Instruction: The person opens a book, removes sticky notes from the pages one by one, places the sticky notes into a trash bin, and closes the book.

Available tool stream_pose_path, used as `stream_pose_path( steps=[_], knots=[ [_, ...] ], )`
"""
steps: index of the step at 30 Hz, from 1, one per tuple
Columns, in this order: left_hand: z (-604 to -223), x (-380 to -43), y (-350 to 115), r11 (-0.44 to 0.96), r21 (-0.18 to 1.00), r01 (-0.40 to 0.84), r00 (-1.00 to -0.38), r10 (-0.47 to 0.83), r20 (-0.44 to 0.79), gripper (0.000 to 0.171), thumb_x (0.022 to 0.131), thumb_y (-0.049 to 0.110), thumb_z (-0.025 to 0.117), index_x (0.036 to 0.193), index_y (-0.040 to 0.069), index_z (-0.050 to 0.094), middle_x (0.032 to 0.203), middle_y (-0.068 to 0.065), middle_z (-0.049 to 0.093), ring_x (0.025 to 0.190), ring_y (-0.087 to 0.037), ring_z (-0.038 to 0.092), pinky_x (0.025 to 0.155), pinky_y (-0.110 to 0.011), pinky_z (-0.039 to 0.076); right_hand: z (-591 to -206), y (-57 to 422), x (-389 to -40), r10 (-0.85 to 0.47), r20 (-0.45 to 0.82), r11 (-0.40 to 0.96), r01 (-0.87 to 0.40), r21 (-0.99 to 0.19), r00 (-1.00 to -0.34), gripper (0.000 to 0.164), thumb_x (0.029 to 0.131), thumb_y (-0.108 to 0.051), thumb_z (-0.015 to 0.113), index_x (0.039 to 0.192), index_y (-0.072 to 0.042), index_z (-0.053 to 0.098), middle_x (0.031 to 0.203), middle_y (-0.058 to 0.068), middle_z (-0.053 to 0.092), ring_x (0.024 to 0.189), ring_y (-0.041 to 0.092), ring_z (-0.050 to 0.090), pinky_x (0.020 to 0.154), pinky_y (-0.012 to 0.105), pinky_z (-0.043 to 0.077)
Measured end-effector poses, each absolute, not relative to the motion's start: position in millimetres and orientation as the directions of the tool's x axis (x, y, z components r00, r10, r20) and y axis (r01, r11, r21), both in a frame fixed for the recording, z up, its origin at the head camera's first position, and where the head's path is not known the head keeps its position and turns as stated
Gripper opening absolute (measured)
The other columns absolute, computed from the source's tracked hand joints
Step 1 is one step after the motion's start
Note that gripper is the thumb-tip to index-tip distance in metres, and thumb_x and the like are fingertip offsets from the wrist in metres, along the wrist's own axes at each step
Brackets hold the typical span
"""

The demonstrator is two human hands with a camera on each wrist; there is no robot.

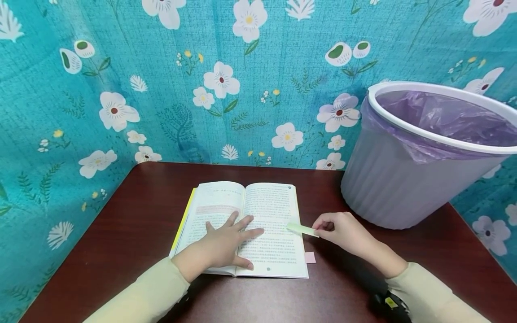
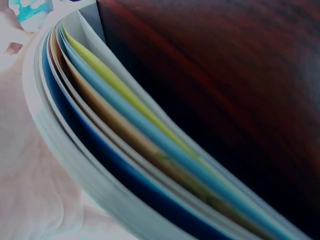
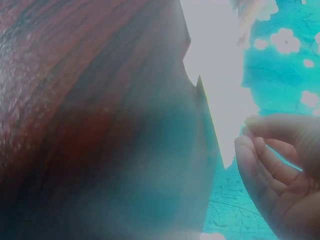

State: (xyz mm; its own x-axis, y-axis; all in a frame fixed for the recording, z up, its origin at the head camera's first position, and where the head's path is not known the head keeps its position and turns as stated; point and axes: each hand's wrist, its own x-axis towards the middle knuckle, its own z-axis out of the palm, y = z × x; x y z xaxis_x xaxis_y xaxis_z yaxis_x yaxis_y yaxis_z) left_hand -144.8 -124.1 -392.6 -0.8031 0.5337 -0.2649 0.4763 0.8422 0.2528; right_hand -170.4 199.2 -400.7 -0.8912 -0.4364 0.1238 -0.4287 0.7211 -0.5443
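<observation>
An open book [image 1: 270,208] with printed pages lies on the dark wooden table. My left hand [image 1: 224,244] rests across its centre fold, fingers spread over both pages. In the left wrist view, the book's curved page edges [image 2: 125,130] fan out in several colours. Between thumb and fingertips my right hand [image 1: 343,231] pinches one end of a pale green paper strip [image 1: 300,229]. The strip's other end overlaps the right page. A pink tab [image 1: 310,257] sticks out from the right edge below it. The right wrist view shows the right hand [image 3: 287,170] with its fingertips together.
A grey trash bin [image 1: 404,179] with a purple liner [image 1: 428,112] stands at the right rear of the table [image 1: 121,224]. Behind the table hangs a blue flowered cloth [image 1: 169,80]. The book's yellow cover edge [image 1: 182,222] shows along its left side.
</observation>
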Motion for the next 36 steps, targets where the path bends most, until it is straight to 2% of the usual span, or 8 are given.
stream_pose_path(
  steps=[13, 21, 27, 36],
  knots=[
    [-392, -145, -124, 0.847, 0.252, 0.469, -0.805, 0.527, -0.272, 0.085, 0.074, 0.057, 0.077, 0.146, 0.04, 0.037, 0.158, -0.003, 0.024, 0.143, -0.039, 0.008, 0.081, -0.087, 0.018, -375, 210, -161, -0.388, 0.157, 0.708, -0.403, -0.581, -0.908, 0.019, 0.078, -0.006, 0.079, 0.08, -0.023, 0.071, 0.071, -0.012, 0.064, 0.063, 0.007, 0.056, 0.058, 0.026, 0.049],
    [-392, -144, -124, 0.846, 0.246, 0.473, -0.806, 0.528, -0.267, 0.084, 0.074, 0.058, 0.076, 0.146, 0.04, 0.037, 0.158, -0.003, 0.024, 0.143, -0.038, 0.009, 0.081, -0.087, 0.018, -349, 216, -158, -0.392, 0.203, 0.732, -0.438, -0.522, -0.897, 0.015, 0.079, -0.009, 0.079, 0.084, -0.022, 0.073, 0.072, -0.012, 0.066, 0.063, 0.007, 0.055, 0.057, 0.026, 0.049],
    [-394, -144, -125, 0.844, 0.246, 0.477, -0.806, 0.532, -0.259, 0.084, 0.073, 0.059, 0.076, 0.146, 0.039, 0.038, 0.158, -0.003, 0.024, 0.143, -0.039, 0.009, 0.08, -0.087, 0.019, -331, 222, -159, -0.409, 0.326, 0.728, -0.521, -0.447, -0.852, 0.017, 0.078, -0.007, 0.079, 0.084, -0.022, 0.074, 0.073, -0.015, 0.065, 0.065, 0.004, 0.055, 0.059, 0.025, 0.049],
    [-395, -144, -125, 0.842, 0.241, 0.482, -0.805, 0.535, -0.259, 0.085, 0.073, 0.059, 0.076, 0.146, 0.04, 0.037, 0.158, -0.003, 0.024, 0.143, -0.039, 0.009, 0.08, -0.087, 0.019, -298, 229, -152, -0.357, 0.546, 0.724, -0.594, -0.352, -0.758, 0.023, 0.075, -0.003, 0.081, 0.085, -0.023, 0.074, 0.077, -0.014, 0.066, 0.068, -0.001, 0.057, 0.064, 0.01, 0.047]
  ],
)
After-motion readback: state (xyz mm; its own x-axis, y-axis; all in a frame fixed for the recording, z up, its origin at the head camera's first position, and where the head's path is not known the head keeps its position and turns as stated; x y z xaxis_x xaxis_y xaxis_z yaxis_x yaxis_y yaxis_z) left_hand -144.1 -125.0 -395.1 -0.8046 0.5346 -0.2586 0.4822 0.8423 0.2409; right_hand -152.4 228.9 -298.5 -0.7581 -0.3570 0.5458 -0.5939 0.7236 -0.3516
